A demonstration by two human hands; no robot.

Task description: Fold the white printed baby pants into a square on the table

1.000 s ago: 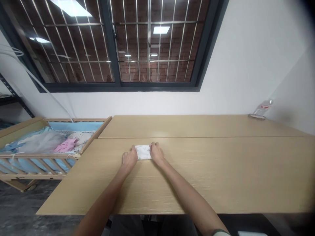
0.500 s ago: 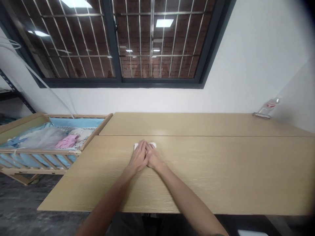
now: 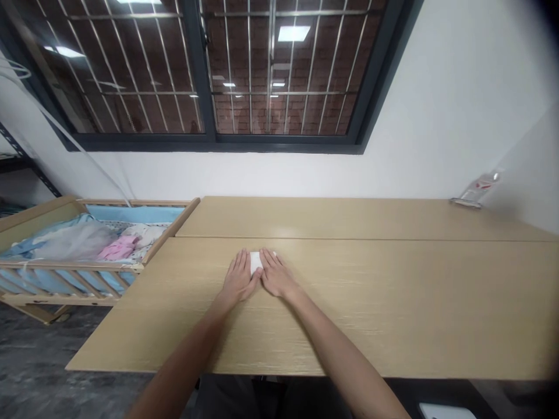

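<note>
A small white piece, paper or cloth [image 3: 255, 263], lies flat on the light wooden table [image 3: 393, 302]. My left hand [image 3: 239, 276] rests palm down over its left side, fingers stretched forward. On the other side my right hand [image 3: 276, 274] lies flat, its fingers covering the right part of the white piece. Between the two hands the middle of the piece shows, and the thumbs come close together below it. Much of the piece's edge is hidden under the fingers, so I cannot tell its full size or whether it is folded.
A seam crosses the table behind my hands. At the far right corner a clear plastic bottle [image 3: 480, 187] leans by the wall. To the left stands a wooden cot [image 3: 144, 265] with blue and pink bedding. A barred window [image 3: 279, 75] is above the table.
My hands, which overlapped on top of the white piece, have moved apart sideways. The piece's middle now shows between them. The camera view has shifted slightly.
</note>
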